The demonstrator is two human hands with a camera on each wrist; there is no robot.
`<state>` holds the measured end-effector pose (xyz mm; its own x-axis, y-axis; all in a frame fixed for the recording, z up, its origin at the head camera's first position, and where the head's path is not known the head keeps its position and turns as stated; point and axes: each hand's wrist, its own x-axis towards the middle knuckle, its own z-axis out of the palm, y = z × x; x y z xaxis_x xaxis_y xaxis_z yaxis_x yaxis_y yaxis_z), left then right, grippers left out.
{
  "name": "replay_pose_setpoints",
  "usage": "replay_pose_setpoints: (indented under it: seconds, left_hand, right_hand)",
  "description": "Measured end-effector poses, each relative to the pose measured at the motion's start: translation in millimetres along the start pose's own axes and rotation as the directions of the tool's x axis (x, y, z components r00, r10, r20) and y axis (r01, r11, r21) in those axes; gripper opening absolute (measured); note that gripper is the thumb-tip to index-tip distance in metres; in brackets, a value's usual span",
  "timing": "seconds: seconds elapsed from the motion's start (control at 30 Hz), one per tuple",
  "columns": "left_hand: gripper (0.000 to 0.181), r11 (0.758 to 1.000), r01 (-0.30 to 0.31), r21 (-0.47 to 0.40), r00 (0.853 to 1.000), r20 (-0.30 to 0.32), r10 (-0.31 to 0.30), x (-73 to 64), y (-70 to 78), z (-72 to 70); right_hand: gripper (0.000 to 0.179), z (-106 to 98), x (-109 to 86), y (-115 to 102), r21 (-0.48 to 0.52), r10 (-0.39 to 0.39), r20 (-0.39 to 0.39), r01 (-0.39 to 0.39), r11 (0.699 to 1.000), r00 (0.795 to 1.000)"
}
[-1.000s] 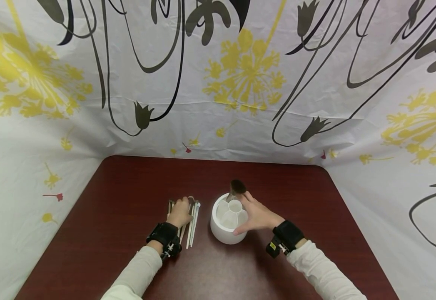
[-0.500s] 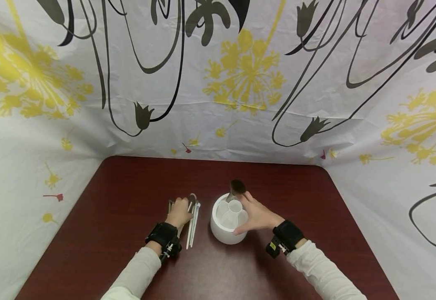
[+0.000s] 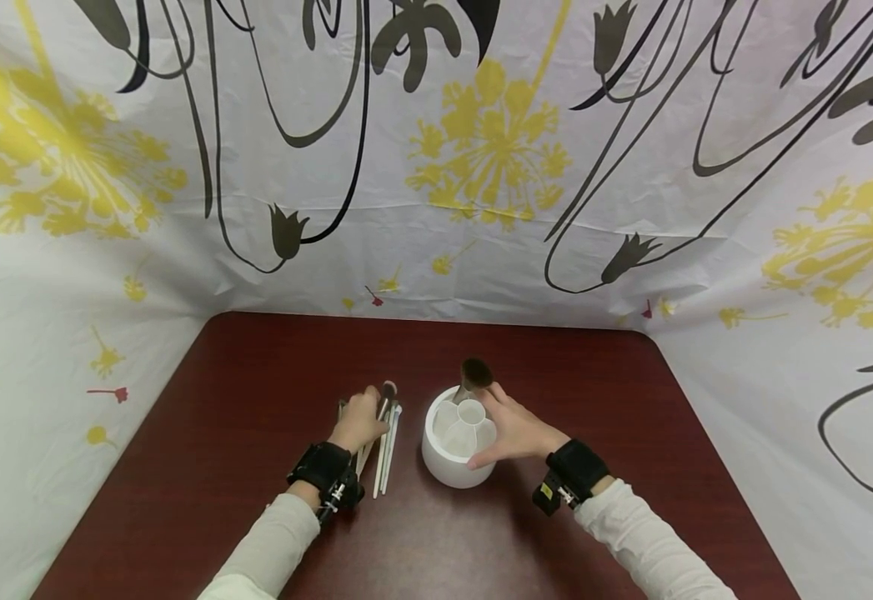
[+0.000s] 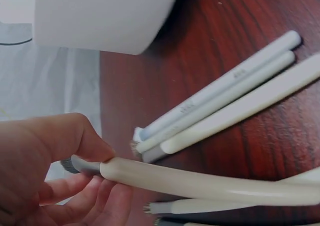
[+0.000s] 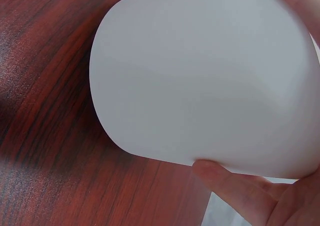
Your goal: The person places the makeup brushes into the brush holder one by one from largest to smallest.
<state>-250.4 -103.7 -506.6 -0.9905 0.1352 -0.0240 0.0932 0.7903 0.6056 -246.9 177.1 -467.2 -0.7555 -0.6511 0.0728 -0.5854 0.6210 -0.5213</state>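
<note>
My left hand (image 3: 357,421) pinches a makeup brush (image 4: 210,183) between thumb and fingers, just where the cream handle meets the metal ferrule. In the left wrist view its dark bristles poke out behind the fingers. Beside it several other pale-handled makeup brushes (image 4: 220,93) lie on the table. My right hand (image 3: 519,429) grips the side of a round white brush holder (image 3: 454,475), thumb toward the front and fingers round the back. Petal-shaped compartments surround a central tube inside it. One large fluffy makeup brush (image 3: 475,374) stands in the back of the holder, bristles up.
Everything stands on a dark red-brown wooden table (image 3: 594,533) with rounded far corners. A white floral cloth (image 3: 436,258) hangs behind the table and along its sides. Each wrist wears a black strap (image 3: 577,471) with a small camera.
My left hand has shifted slightly up and left, and a brush head now shows more clearly beside its fingers. The right hand and the holder have stayed put.
</note>
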Motion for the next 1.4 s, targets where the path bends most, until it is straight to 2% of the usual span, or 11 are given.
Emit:
replay_pose_setpoints:
  seconds: [0.27, 0.53, 0.73, 1.07, 1.4]
  left_hand:
    - [0.039, 0.997, -0.062, -0.042, 0.997, -0.044, 0.061, 1.2, 7.1, -6.8]
    - [0.04, 0.993, -0.109, -0.033, 0.989, -0.104, 0.105, 2.4, 13.8, -10.6]
    - [0.041, 0.993, -0.114, -0.04, 0.99, -0.092, 0.11, 3.7, 18.6, -11.9]
    - [0.039, 0.996, -0.082, -0.045, 0.994, -0.069, 0.078, 2.8, 31.5, -21.6]
    - [0.042, 0.989, -0.129, -0.068, 0.989, -0.083, 0.123, 1.0, 46.1, -31.6]
  right_hand:
    - [0.109, -2, 0.3, -1, -0.001, 0.013, 0.001, -0.013, 1.0, 1.0]
    - [0.107, -1, 0.0, 0, 0.003, 0.023, 0.015, -0.023, 1.0, 1.0]
    - [0.11, -1, 0.0, 1, -0.005, 0.024, 0.012, -0.024, 1.0, 1.0]
    - [0.11, 0, -0.1, 2, 0.02, 0.011, 0.01, -0.011, 1.0, 1.0]
    - [0.109, 0, -0.1, 2, 0.009, 0.02, 0.016, -0.02, 1.0, 1.0]
